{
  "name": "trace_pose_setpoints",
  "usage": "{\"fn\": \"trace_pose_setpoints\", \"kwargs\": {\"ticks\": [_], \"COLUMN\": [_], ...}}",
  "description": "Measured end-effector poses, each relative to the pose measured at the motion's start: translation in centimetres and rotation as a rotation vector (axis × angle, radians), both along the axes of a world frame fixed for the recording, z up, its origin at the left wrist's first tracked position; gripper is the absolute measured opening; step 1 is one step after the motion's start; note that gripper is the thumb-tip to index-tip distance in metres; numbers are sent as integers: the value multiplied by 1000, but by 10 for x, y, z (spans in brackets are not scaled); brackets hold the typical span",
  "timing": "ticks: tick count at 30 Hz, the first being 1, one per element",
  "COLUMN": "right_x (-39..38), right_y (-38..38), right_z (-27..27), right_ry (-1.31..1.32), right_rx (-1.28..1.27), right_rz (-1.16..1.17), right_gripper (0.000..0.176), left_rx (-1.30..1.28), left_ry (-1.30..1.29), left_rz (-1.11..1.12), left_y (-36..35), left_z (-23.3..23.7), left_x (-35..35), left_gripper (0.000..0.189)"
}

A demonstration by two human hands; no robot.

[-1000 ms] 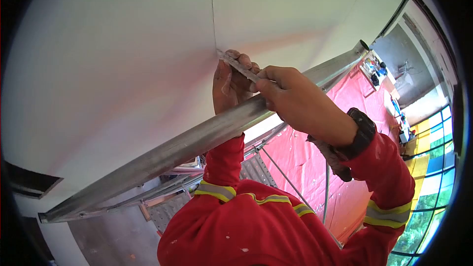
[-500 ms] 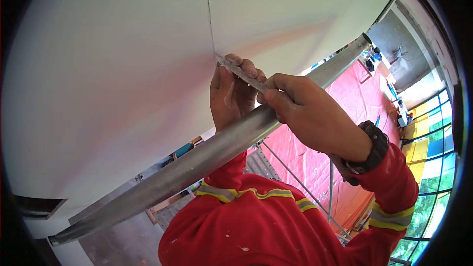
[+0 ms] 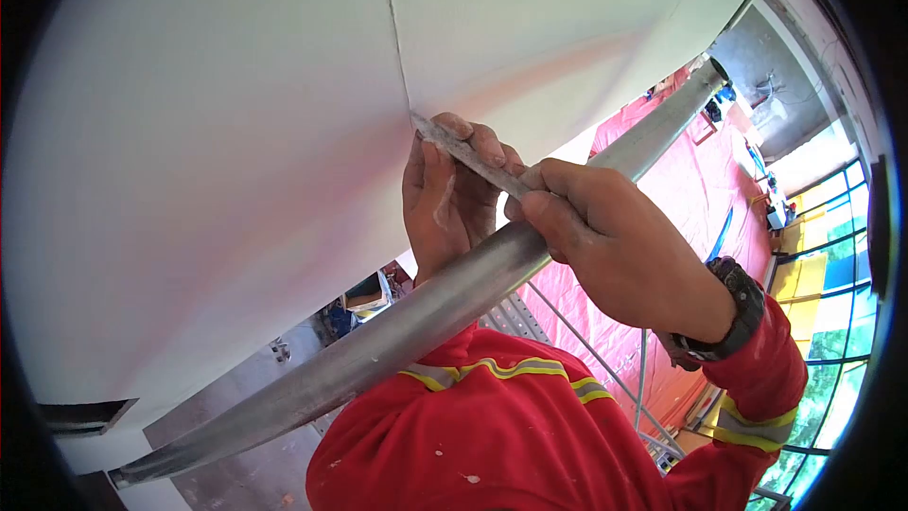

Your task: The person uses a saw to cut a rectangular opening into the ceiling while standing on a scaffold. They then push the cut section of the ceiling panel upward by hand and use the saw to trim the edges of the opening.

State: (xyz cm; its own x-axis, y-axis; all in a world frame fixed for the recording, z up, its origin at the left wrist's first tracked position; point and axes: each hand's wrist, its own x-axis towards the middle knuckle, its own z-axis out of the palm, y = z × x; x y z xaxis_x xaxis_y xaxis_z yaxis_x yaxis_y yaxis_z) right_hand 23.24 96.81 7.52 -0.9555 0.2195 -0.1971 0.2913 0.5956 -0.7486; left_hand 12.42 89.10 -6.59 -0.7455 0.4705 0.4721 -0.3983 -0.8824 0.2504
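1. Head view: pinching the white-smeared flat strip in the right hand, gripping its forward end between thumb and fingers of the left hand.
2. Setting its tip at the seam of the white panel, above the lower edge.
3. Apparently working the seam; likely calls next for steady tip control.
4. Cannot see the strip's rear end, or below the left wrist behind the metal pipe.
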Motion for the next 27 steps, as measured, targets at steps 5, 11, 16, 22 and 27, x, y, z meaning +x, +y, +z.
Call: {"fn": "trace_pose_setpoints", "kwargs": {"ticks": [5,11,16,22,27], "right_x": [1,0,0,0,2], "right_y": [3,2,3,3,4], "right_z": [-3,-1,0,-1,-5], "right_ry": [6,4,4,24,50], "right_rx": [-20,-48,-57,-103,-112], "right_rz": [8,4,10,-2,-12], "right_gripper": [28,27,25,22,22], "left_rx": [20,37,47,27,40], "left_ry": [-57,-37,-62,-46,-55], "left_rz": [-25,-26,-33,-4,-24], "left_y": [1,2,2,2,3], "left_z": [3,2,3,3,5], "left_x": [6,4,6,6,7], "left_gripper": [31,32,31,31,32]}}
